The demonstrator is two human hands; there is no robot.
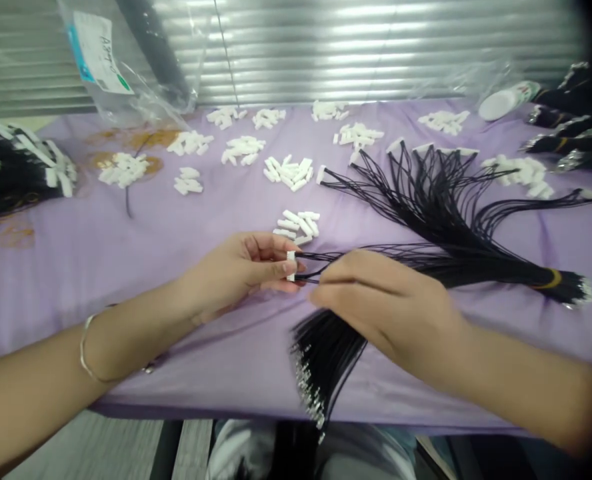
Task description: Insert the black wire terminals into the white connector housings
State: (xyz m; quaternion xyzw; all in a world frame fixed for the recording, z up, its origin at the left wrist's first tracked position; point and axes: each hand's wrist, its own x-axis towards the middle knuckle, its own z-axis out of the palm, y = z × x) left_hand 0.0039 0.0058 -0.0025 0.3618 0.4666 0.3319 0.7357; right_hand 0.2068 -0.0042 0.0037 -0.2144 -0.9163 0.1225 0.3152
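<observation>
- Left hand (256,263): thumb and fingers pinch the white connector (291,256), long axis crosswise to the black wires (321,255).
- Right hand (396,300): fingers bunched, right of connector, apart; hold unconfirmed.
- Beyond left fingertips: loose white pieces (305,227).

Purple-covered table (176,227), clock positions from its centre: small piles of white connectors (289,175), ten to two o'clock; yellow-banded black wires (481,267), three; white-lidded container (509,99), two; white-tipped black bundle (11,173), ten.
</observation>
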